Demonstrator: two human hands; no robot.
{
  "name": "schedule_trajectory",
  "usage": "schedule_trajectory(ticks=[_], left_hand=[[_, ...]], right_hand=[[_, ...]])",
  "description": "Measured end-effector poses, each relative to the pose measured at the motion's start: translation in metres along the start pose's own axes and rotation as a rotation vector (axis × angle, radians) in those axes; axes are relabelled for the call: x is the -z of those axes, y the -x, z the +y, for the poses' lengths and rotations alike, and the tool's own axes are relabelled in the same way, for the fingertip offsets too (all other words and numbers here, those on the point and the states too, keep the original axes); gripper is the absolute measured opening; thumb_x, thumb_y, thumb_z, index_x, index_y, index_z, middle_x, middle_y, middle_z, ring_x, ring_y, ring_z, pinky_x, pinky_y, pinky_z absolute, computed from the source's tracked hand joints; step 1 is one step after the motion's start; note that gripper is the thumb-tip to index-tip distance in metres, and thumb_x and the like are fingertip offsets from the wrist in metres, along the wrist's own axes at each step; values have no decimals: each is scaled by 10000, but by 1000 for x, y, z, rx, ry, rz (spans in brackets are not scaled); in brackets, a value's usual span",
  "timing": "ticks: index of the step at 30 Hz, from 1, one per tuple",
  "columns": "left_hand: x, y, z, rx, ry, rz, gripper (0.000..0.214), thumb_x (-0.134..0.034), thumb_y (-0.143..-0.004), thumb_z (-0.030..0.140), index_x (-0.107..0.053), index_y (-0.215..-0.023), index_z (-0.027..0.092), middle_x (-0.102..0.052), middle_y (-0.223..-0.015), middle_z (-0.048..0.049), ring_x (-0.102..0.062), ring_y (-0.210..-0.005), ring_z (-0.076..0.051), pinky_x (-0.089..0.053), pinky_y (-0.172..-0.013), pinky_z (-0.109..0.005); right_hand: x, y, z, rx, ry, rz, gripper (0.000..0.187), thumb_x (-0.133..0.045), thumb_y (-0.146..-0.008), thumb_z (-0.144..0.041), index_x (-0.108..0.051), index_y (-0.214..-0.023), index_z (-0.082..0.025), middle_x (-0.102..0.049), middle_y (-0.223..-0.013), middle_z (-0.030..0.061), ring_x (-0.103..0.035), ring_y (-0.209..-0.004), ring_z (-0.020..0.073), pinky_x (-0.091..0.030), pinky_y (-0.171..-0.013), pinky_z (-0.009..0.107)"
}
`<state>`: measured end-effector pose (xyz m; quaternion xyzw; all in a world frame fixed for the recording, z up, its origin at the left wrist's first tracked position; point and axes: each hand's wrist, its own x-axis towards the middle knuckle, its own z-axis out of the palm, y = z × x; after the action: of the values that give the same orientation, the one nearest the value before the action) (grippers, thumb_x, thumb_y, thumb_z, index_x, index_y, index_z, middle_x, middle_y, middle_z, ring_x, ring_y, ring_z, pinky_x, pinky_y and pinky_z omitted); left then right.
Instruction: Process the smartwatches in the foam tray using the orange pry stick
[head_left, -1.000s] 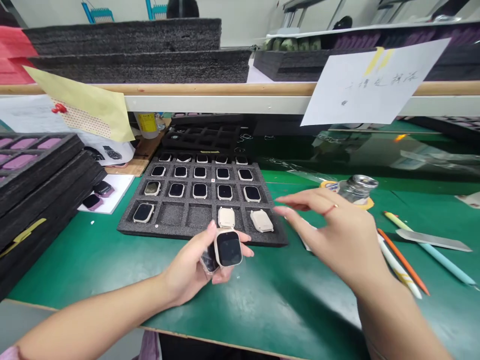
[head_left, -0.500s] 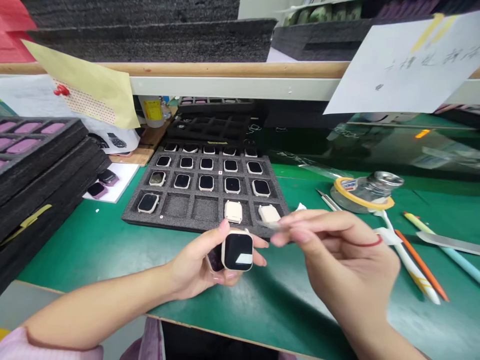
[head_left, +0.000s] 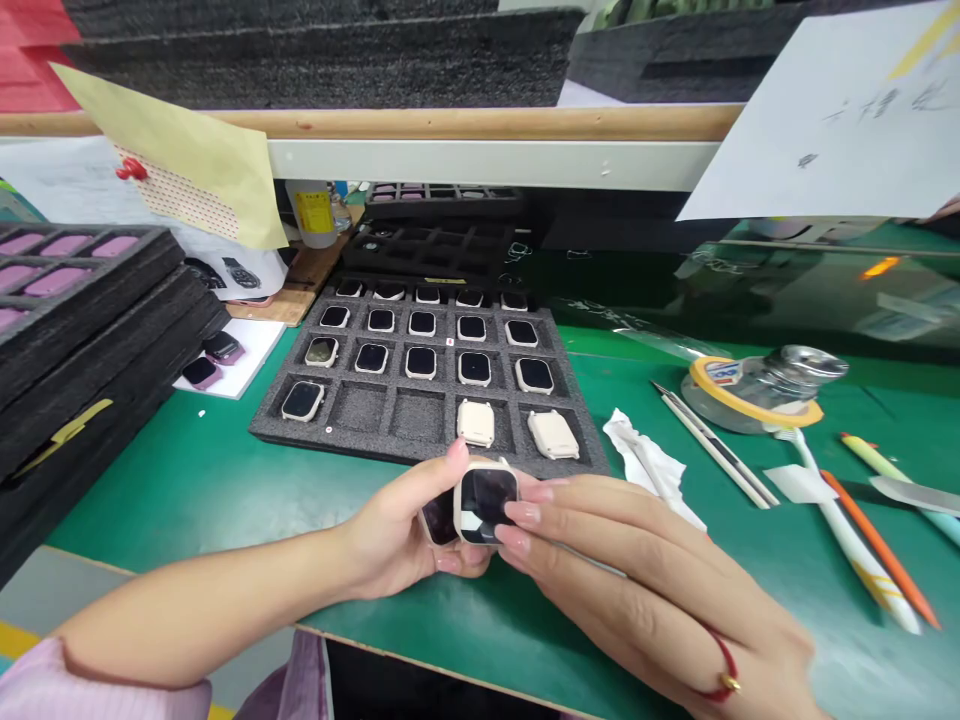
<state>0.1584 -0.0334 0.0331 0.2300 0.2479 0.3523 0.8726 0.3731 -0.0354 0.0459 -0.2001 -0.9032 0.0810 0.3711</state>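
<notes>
My left hand (head_left: 397, 525) holds a square smartwatch body (head_left: 487, 505) with a cream frame and dark glass face, and a second dark piece (head_left: 439, 520) sits behind it in the same hand. My right hand (head_left: 637, 585) reaches in from the right, its fingertips against the watch's edge and face; its thumb is hidden. Just beyond lies a black foam tray (head_left: 358, 408) with rows of dark-faced watch bodies (head_left: 421, 362). Two cream watch backs (head_left: 475, 423) lie in its front row, and another cream one (head_left: 553, 435) sits at the corner.
Stacked black foam trays with pink pads (head_left: 75, 330) stand at the left, beside a white sheet (head_left: 225, 358). To the right lie a crumpled tissue (head_left: 649, 460), a taped glass jar (head_left: 757, 392), and several pens and tools on the green mat (head_left: 600, 385).
My right hand has come in from above the tray to the watch, and its fingers now rest on it. The view has shifted, and a tissue shows beside the tray.
</notes>
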Motion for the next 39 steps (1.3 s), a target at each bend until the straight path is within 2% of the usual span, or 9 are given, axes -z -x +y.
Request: schedule_trajectory(ticks=[6, 9, 14, 18, 21, 24, 28, 34, 39], left_hand=[[-2, -1, 0, 2, -19, 22, 534, -768, -762, 613, -730, -943, 112, -513, -670, 11, -397, -477, -44, -218, -422, -178], [-1, -1, -2, -42, -83, 42, 552, -741, -772, 653, -704, -891, 115, -493, -629, 26, -367, -456, -41, -196, -407, -180], [1, -1, -9, -117, -252, 90, 595, -743, -730, 713, -660, -838, 134, -529, -645, 27, -345, -458, -40, -187, -404, -192], [0, -1, -7, -87, -227, 163, 646, -722, -725, 744, -693, -936, 134, -544, -658, 16, -381, -480, -57, -182, -413, -201], [-3, -2, 0, -1, -187, 165, 697, -629, -766, 790, -703, -922, 115, -663, -765, -57, -397, -451, -50, -165, -411, -217], [-6, -2, 4, 9, -190, 152, 666, -666, -753, 767, -691, -896, 117, -700, -823, -75, -405, -430, -37, -161, -407, -210], [-6, -2, 2, -28, -185, 178, 663, -690, -734, 762, -652, -852, 111, -647, -731, -43, -389, -431, -35, -151, -399, -204], [-1, 2, -2, -35, -157, 86, 569, -559, -850, 758, -479, -814, 195, -465, -486, 70, -277, -385, -33, -198, -450, -205], [0, 0, -8, -72, -193, 126, 571, -726, -765, 692, -525, -868, 168, -614, -759, -4, -346, -442, -18, -166, -432, -208]], right_hand=[[-13, -2, 1, 61, 84, 87, 328, -498, -1021, -171, -664, -1296, -241, -794, -1085, 42, -718, -1101, 213, -630, -924, 358], [-20, -10, 1, 50, 123, 107, 271, -673, -937, -178, -680, -1205, -219, -798, -995, 37, -722, -961, 210, -620, -856, 368], [-33, -18, -2, -206, -22, 132, 509, -759, -878, -385, -578, -1323, -215, -670, -835, 27, -625, -735, 179, -560, -653, 349], [-35, -19, -2, -343, -228, 126, 437, -771, -862, -324, -580, -1250, -258, -664, -917, 19, -629, -827, 175, -559, -709, 315], [-34, -19, 2, -331, -224, 126, 470, -800, -831, -298, -576, -1243, -265, -691, -986, 20, -638, -889, 181, -553, -795, 326], [-34, -18, 6, -289, -191, 105, 508, -810, -819, -271, -565, -1264, -258, -711, -1057, 38, -652, -971, 198, -540, -868, 347], [-33, -19, 13, -217, -165, 71, 537, -784, -835, -248, -552, -1320, -235, -729, -1104, 69, -674, -991, 213, -536, -888, 381], [-30, -30, 32, -285, -43, 194, 393, -757, -814, -241, -632, -1187, -249, -738, -1057, 74, -691, -952, 238, -572, -802, 391], [-28, -44, 40, -188, 66, 230, 417, -767, -812, -231, -626, -1205, -244, -738, -1074, 83, -695, -965, 243, -570, -836, 411]])
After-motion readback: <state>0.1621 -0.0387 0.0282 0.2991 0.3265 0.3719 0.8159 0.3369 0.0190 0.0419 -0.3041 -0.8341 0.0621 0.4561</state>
